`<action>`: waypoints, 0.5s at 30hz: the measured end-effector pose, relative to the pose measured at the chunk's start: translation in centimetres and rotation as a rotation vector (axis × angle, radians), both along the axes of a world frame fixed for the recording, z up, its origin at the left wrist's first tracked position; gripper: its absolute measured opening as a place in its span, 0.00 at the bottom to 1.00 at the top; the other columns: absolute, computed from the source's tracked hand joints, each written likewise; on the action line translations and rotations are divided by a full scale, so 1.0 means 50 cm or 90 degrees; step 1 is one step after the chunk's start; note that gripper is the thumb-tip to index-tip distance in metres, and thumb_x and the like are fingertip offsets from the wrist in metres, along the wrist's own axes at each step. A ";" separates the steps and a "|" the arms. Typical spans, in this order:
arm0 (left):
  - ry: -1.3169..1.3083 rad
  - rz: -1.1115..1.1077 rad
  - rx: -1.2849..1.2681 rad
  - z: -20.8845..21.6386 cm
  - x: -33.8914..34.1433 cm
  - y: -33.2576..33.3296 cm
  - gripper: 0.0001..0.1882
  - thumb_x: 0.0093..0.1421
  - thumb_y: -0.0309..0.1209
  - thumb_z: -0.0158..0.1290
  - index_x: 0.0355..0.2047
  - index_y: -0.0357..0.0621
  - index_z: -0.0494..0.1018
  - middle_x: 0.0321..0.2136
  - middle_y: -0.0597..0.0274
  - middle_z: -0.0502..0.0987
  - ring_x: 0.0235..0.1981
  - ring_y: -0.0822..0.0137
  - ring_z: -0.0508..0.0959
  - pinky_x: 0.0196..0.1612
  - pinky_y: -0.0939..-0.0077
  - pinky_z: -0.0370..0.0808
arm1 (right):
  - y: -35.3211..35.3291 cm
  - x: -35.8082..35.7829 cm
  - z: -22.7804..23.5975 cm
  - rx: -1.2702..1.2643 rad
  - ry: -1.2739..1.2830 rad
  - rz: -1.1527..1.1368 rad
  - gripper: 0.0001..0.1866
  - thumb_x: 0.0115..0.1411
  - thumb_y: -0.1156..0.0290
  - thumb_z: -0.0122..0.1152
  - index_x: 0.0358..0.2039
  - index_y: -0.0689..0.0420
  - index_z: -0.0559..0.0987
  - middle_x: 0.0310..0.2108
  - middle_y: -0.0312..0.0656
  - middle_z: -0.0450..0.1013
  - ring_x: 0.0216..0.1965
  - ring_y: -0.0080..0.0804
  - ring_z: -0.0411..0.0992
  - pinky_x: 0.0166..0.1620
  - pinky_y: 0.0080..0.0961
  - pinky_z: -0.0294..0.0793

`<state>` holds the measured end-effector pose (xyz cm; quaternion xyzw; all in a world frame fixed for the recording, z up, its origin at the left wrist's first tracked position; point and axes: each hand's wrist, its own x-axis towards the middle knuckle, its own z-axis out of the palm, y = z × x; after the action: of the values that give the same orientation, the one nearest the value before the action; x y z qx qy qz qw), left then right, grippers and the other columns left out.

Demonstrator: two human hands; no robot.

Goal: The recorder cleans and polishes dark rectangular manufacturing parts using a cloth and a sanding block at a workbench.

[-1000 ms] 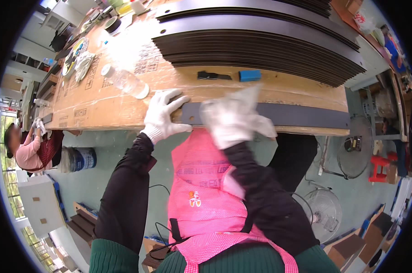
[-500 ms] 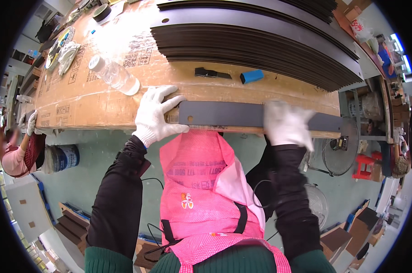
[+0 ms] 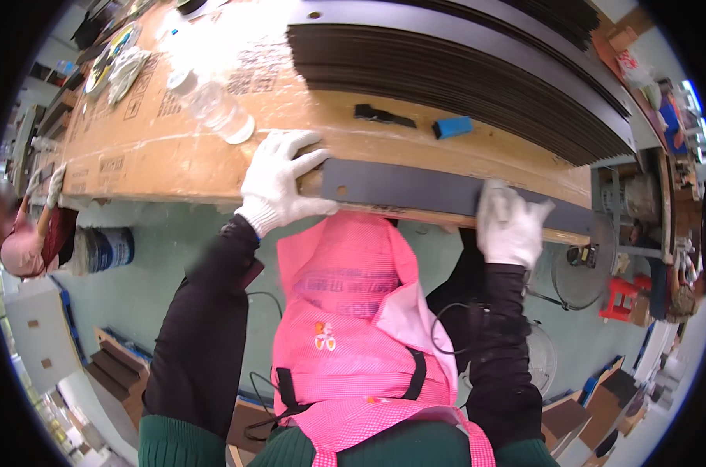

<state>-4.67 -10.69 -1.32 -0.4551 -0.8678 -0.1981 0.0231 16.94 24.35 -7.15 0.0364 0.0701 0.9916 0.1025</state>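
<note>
A long flat dark grey strip [image 3: 407, 180] with a hole near its left end lies along the table's front edge. My left hand [image 3: 279, 183], in a white knit glove, brackets that left end, index finger at the far edge and thumb at the near edge. Farther right, my gloved right hand [image 3: 512, 226] presses on the strip with its fingers bent together. Whatever may be under those fingers is hidden. Beyond the strip lie a black narrow tool [image 3: 384, 117] and a small blue block [image 3: 452, 127].
Tall stacks of dark strips [image 3: 462, 86] fill the table's far right. A clear bottle [image 3: 216, 109] stands left, near a crumpled white glove [image 3: 127, 74]. The cardboard-covered table [image 3: 154, 159] ends just before my pink apron. A floor fan [image 3: 582, 257] is at right; another person [image 3: 33, 233] works far left.
My right hand has shifted slightly along the strip and is less blurred. The left hand keeps its place at the strip's end. The whole view has moved a little.
</note>
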 end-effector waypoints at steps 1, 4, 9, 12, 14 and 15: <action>-0.001 -0.011 0.019 0.001 -0.003 0.010 0.42 0.38 0.53 0.76 0.54 0.52 0.82 0.61 0.57 0.76 0.63 0.48 0.72 0.68 0.52 0.69 | 0.007 0.001 0.017 0.039 -0.001 -0.071 0.18 0.69 0.46 0.60 0.41 0.47 0.82 0.40 0.43 0.79 0.42 0.39 0.79 0.52 0.45 0.76; 0.012 -0.023 0.041 -0.003 -0.005 0.010 0.41 0.38 0.53 0.76 0.54 0.52 0.82 0.61 0.57 0.76 0.63 0.49 0.72 0.68 0.52 0.69 | -0.131 -0.097 -0.005 0.136 0.002 -0.099 0.15 0.69 0.50 0.58 0.42 0.45 0.84 0.40 0.44 0.79 0.42 0.41 0.79 0.47 0.43 0.78; 0.026 -0.032 0.109 -0.033 -0.012 0.022 0.45 0.38 0.51 0.76 0.57 0.47 0.79 0.60 0.57 0.77 0.63 0.49 0.73 0.68 0.53 0.69 | -0.390 -0.260 -0.010 0.107 0.017 -0.079 0.12 0.70 0.56 0.56 0.46 0.45 0.83 0.39 0.42 0.76 0.41 0.41 0.77 0.45 0.40 0.79; 0.026 -0.036 0.107 -0.028 -0.011 0.012 0.45 0.38 0.50 0.77 0.57 0.45 0.79 0.60 0.57 0.77 0.62 0.50 0.74 0.68 0.53 0.69 | -0.384 -0.234 0.006 0.083 -0.039 -0.049 0.12 0.70 0.60 0.55 0.49 0.47 0.80 0.38 0.40 0.72 0.40 0.39 0.76 0.47 0.40 0.79; -0.003 -0.031 0.089 -0.017 -0.012 0.002 0.45 0.37 0.51 0.77 0.57 0.46 0.79 0.60 0.57 0.77 0.62 0.50 0.74 0.68 0.53 0.68 | -0.326 -0.181 -0.026 0.184 0.041 -0.141 0.12 0.70 0.63 0.54 0.51 0.48 0.79 0.38 0.38 0.70 0.39 0.37 0.75 0.48 0.39 0.79; -0.003 -0.030 0.081 -0.002 -0.011 0.008 0.46 0.37 0.51 0.77 0.57 0.46 0.78 0.60 0.57 0.77 0.62 0.50 0.73 0.68 0.53 0.68 | -0.275 -0.161 -0.051 -0.037 0.041 -0.006 0.11 0.73 0.64 0.51 0.51 0.50 0.77 0.39 0.38 0.70 0.41 0.36 0.74 0.49 0.37 0.79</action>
<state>-5.20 -10.27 -1.42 -0.4727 -0.8426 -0.2542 0.0454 8.89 10.62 -9.72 0.0657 0.1018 0.9870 0.1059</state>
